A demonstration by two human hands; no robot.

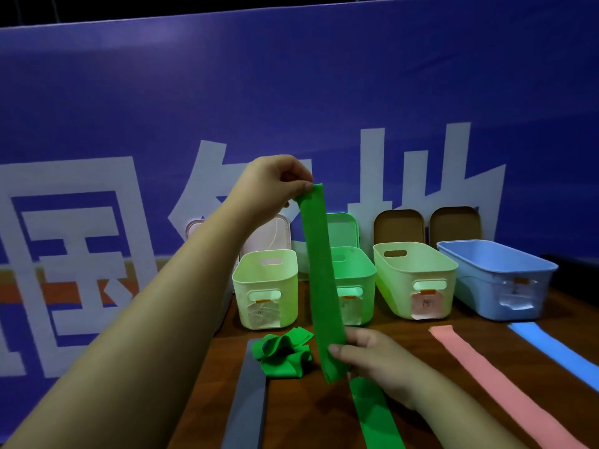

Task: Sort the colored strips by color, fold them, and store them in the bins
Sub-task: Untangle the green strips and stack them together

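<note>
The left hand (275, 183), raised, pinches the top end of a green strip (321, 270). The right hand (372, 358), below it, grips the strip's lower part between thumb and fingers. The strip stretches straight between both hands. A row of bins (418, 270) stands beyond them on the bench (405, 367).

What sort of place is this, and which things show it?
Probably a staged sorting station: a wooden table against a printed blue banner, a row of labelled bins, colored strips laid out.
</note>
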